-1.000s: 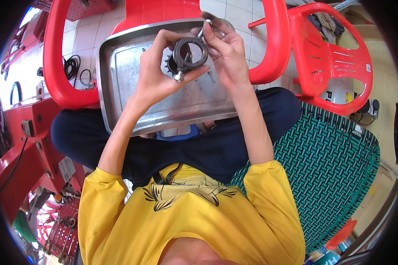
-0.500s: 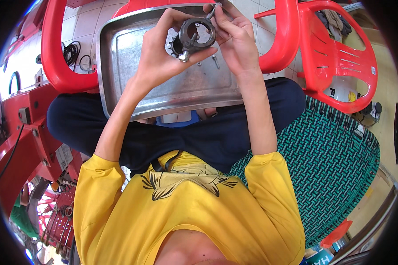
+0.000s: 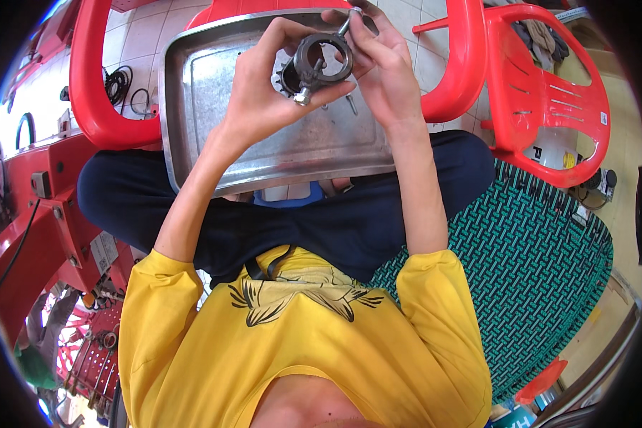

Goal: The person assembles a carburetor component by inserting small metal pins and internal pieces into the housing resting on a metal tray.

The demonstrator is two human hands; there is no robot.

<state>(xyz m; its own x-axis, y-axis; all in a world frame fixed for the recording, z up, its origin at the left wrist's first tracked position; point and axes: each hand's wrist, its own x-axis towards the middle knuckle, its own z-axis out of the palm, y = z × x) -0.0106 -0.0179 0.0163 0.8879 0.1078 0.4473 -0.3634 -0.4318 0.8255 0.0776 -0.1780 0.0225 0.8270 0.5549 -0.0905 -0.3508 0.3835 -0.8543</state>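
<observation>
My left hand (image 3: 259, 82) is wrapped round a dark metal ring-shaped clamp (image 3: 309, 73) with a toothed edge on its left side. A silver hex bolt head (image 3: 302, 97) sticks out at the clamp's lower end, near my left thumb. At the clamp's upper right, my right hand (image 3: 386, 71) pinches a slim silver bolt (image 3: 346, 27) between thumb and fingers. The bolt's lower end meets the clamp's rim; whether it is inside a hole I cannot tell. Below both hands, a loose bolt (image 3: 352, 105) lies in a metal tray (image 3: 167, 114).
The tray rests before my crossed legs, in front of a red plastic chair (image 3: 85, 78). Another red chair (image 3: 506, 100) stands at the right, beside a green woven seat (image 3: 528, 278). Red machinery (image 3: 57, 207) is at the left. Black cable (image 3: 118, 85) lies coiled on the tiled floor.
The clamp has turned slightly and shifted a little down and right in my left hand. My right fingers have changed their hold, and more of the slim bolt shows.
</observation>
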